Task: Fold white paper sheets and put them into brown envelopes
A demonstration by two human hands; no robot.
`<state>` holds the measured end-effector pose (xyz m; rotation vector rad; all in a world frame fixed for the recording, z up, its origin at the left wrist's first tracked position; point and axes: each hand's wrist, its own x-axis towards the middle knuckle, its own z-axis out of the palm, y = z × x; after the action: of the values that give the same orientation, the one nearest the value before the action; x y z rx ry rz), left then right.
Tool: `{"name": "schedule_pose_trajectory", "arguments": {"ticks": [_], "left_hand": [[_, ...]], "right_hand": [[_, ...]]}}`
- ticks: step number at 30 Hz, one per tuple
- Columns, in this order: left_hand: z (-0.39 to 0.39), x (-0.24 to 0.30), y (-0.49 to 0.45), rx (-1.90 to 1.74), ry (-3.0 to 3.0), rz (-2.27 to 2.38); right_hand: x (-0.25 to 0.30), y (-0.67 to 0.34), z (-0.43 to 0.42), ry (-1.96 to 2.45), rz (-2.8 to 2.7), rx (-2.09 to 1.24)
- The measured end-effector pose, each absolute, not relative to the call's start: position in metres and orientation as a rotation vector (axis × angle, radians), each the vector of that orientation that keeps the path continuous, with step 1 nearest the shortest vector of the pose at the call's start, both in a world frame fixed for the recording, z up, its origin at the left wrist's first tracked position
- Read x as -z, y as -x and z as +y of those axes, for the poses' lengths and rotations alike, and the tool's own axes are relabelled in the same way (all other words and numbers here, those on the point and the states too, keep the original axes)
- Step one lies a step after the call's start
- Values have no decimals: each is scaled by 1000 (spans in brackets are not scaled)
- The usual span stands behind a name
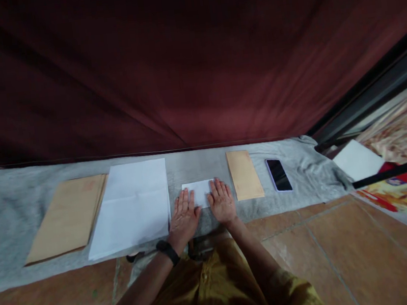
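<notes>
A small folded white paper [198,191] lies on the grey cloth [6,211] in front of me. My left hand [184,217] lies flat with fingers stretched out, its fingertips on the paper's near left edge. My right hand [222,200] also lies flat and open, pressing on the paper's right side. A black band sits on my left wrist [168,251].
On the cloth to the left lie a stack of white sheets [132,206] and large brown envelopes [68,216]. To the right are a small brown envelope [244,173] and a dark phone [278,174]. A dark red curtain [177,61] hangs behind. A white sheet [358,158] and a black rod [398,168] lie far right.
</notes>
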<state>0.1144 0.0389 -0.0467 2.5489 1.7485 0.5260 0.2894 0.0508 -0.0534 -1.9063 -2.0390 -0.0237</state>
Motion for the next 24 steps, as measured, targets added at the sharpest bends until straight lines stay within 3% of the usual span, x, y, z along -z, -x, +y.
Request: {"name": "schedule_pose_trajectory", "arguments": {"ticks": [14,24], "left_hand": [[5,40,-107,-351,-2764,1562],[6,46,-103,-342,-2760,1524]], "right_hand": [[33,-274,50,1949,-1951,-67],[34,-246,32,1729,-2072,-243]]}}
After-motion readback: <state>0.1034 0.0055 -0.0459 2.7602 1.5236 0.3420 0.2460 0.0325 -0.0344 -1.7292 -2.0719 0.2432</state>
